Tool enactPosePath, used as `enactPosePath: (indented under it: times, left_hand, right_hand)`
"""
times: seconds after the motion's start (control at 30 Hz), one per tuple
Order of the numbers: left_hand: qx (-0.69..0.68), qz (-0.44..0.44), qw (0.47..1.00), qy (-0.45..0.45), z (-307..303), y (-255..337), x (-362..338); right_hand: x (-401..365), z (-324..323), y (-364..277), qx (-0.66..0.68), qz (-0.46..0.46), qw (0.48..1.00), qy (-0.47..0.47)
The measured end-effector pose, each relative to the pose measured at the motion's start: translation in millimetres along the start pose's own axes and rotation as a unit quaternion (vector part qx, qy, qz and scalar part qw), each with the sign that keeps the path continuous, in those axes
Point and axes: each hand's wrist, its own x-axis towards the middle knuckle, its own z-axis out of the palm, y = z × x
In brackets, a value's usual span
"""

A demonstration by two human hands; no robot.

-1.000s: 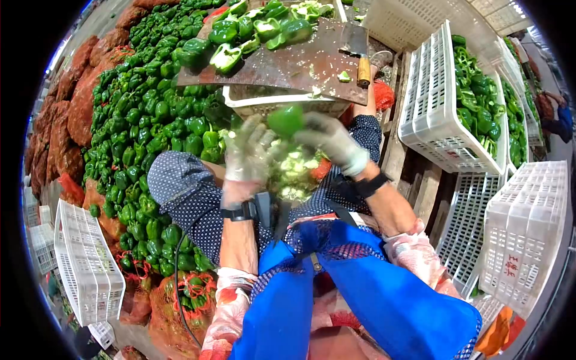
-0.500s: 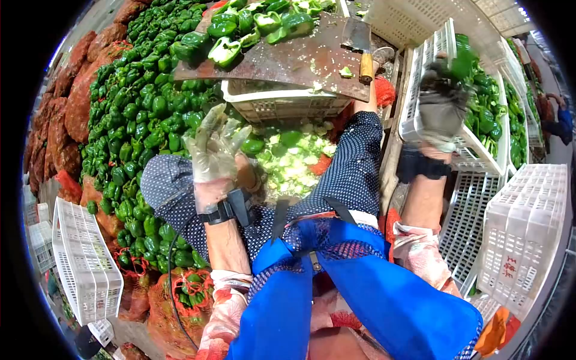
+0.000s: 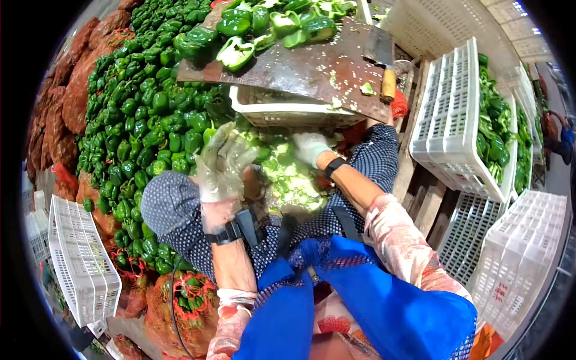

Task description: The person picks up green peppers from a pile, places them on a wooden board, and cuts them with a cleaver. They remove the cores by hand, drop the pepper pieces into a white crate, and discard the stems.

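Observation:
My left hand (image 3: 225, 165), in a thin translucent glove, is raised beside the pepper heap with its fingers extended and nothing visible in it. My right hand (image 3: 311, 149), in a pale glove, is over the green pepper scraps (image 3: 294, 183) between the legs; its fingertips are hard to make out. Above both hands lies a brown cutting board (image 3: 282, 75). Cut and whole green peppers (image 3: 236, 54) rest at its far left. A cleaver (image 3: 388, 84) with a wooden handle lies on its right side.
Beneath the board stands a white crate (image 3: 249, 108). A large heap of green peppers (image 3: 159, 102) fills the left, beside red mesh sacks (image 3: 66, 120). At right a tilted white crate (image 3: 444, 114) holds peppers. More crates stand at lower right (image 3: 519, 264) and lower left (image 3: 81, 264).
My right hand has swung left from the right-hand crate, where a blurred green pepper was at its fingers, to the scraps. My left hand has shifted slightly down. The view has turned a little.

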Motion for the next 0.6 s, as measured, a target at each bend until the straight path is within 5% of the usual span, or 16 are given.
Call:
enactPosePath:
  times: [0.23,0.33,0.4,0.47,0.5,0.57,0.6]
  left_hand:
    - [-0.023,-0.015,0.999,0.036,-6,-4,13]
    - [-0.016,-0.04,0.999,0.034,-1,-5,15]
    - [0.005,-0.042,0.999,0.023,4,-6,12]
    - [-0.016,-0.073,0.996,0.042,-2,-14,14]
    - [-0.011,-0.072,0.997,0.038,-3,-19,13]
    - [0.003,-0.099,0.994,0.054,5,-27,11]
    - [0.042,-0.101,0.993,0.051,10,-33,9]
  right_hand:
    - [31,25,-10,-0.036,0.06,0.992,-0.103]
    - [15,-15,-15,0.025,0.083,0.985,-0.146]
    - [-4,-19,-11,0.202,0.089,0.974,-0.05]
    - [-34,-18,-1,0.496,-0.076,0.864,-0.044]
    - [-44,-13,4,0.621,-0.144,0.768,-0.056]
    - [-97,-61,-29,0.869,-0.08,0.455,-0.176]
    - [-112,-72,-38,0.891,-0.105,0.394,-0.202]
